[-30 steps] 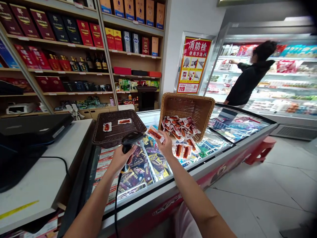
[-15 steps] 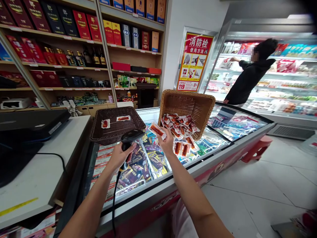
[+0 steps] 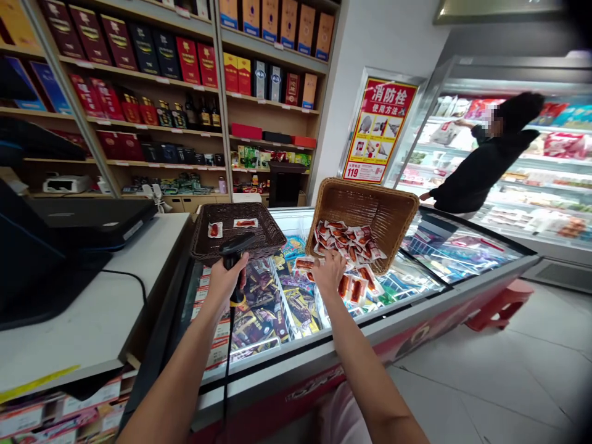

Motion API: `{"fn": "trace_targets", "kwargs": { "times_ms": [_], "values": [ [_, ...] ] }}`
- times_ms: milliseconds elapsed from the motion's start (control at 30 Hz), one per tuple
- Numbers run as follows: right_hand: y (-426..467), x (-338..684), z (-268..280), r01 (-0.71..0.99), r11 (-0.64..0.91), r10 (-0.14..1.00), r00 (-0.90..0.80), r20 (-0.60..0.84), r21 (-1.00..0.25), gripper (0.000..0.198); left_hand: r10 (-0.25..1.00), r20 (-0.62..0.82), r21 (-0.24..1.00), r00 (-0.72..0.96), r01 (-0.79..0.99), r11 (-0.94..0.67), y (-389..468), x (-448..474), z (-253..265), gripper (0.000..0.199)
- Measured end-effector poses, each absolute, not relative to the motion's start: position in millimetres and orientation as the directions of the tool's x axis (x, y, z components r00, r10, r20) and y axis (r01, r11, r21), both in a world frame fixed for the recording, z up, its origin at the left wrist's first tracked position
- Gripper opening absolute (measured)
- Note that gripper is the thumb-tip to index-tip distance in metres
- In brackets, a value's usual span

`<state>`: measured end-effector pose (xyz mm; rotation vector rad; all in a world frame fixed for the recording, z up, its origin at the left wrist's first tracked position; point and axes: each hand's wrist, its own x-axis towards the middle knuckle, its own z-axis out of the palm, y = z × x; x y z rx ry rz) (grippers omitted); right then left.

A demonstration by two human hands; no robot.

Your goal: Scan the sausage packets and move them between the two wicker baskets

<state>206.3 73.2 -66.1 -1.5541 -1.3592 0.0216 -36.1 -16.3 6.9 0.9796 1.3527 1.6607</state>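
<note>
My left hand [image 3: 226,280] is closed around the handle of a black barcode scanner [image 3: 238,245], its cord hanging down. The scanner's head is in front of the dark brown basket [image 3: 201,242], which holds two packed sausages. My right hand [image 3: 330,271] is closed at a wrapped sausage [image 3: 304,264], which lies level by the thumb; the fingertips are partly hidden. Just beyond the hand, a tan wicker basket [image 3: 369,196] lies tipped toward me with a heap of sausage packs [image 3: 346,239]. More packs [image 3: 357,290] lie on the glass in front of it.
Both baskets rest on a glass-topped chest freezer [image 3: 272,364]. A white counter [image 3: 78,308] with a black monitor stands at the left. A red stool [image 3: 502,305] is on the floor at the right. Beyond the freezer, a person in black [image 3: 476,166] reaches into a refrigerated shelf.
My right hand has lowered toward the packs before the tan basket, and its sausage pack has turned from tilted to level. The scanner stays in my left hand. The view has shifted left.
</note>
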Motion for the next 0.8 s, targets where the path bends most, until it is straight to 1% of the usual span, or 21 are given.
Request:
{"fn": "trace_targets", "kwargs": {
  "times_ms": [67,133,233,300,333,400,467,533,600,667,800],
  "values": [
    [72.8,196.4,-56.5,0.751,0.203,0.752,0.291,0.591,-0.628,0.034,0.842,0.076,0.976,-0.535,-0.134,-0.173,-13.9,-42.2,6.8,0.046],
    [77.1,178.7,-40.1,0.766,0.287,0.771,0.17,0.613,-0.574,0.031,0.766,0.049,0.963,-0.641,-0.175,-0.207,-12.6,-48.2,7.6,0.043],
    [94.9,132.9,-6.7,0.755,0.421,0.788,-0.031,0.615,-0.502,0.027,0.689,-0.012,0.932,-0.725,-0.258,-0.255,-12.2,-54.0,8.6,0.039],
    [113.8,89.4,15.0,0.747,0.457,0.818,-0.139,0.558,-0.483,0.024,0.664,-0.044,0.907,-0.747,-0.308,-0.286,-12.3,-55.1,8.6,0.038],
    [124.6,64.8,23.8,0.75,0.455,0.843,-0.187,0.505,-0.48,0.024,0.65,-0.054,0.898,-0.758,-0.322,-0.301,-12.4,-54.9,8.4,0.039],
    [147.0,13.6,35.7,0.773,0.412,0.899,-0.261,0.351,-0.482,0.021,0.618,-0.068,0.885,-0.784,-0.332,-0.325,-12.8,-53.9,7.5,0.039],
    [167.7,-34.9,39.8,0.802,0.315,0.949,-0.263,0.173,-0.507,0.023,0.585,-0.079,0.878,-0.807,-0.334,-0.342,-13.5,-52.7,6.0,0.038],
    [184.3,-75.0,38.4,0.818,0.245,0.966,-0.25,0.061,-0.521,0.028,0.554,-0.086,0.883,-0.828,-0.321,-0.343,-14.5,-52.2,4.0,0.037],
    [195.9,-104.7,34.0,0.817,0.232,0.967,-0.254,0.031,-0.527,0.033,0.52,-0.067,0.887,-0.851,-0.289,-0.36,-15.7,-52.6,1.7,0.038],
    [203.2,-124.6,28.9,0.811,0.244,0.964,-0.262,0.043,-0.533,0.037,0.498,-0.056,0.888,-0.865,-0.271,-0.371,-16.7,-53.0,-0.3,0.039],
    [210.8,-143.2,19.4,0.809,0.245,0.965,-0.254,0.059,-0.535,0.036,0.509,-0.107,0.875,-0.854,-0.324,-0.36,-17.6,-50.7,-2.3,0.039]
  ]
}}
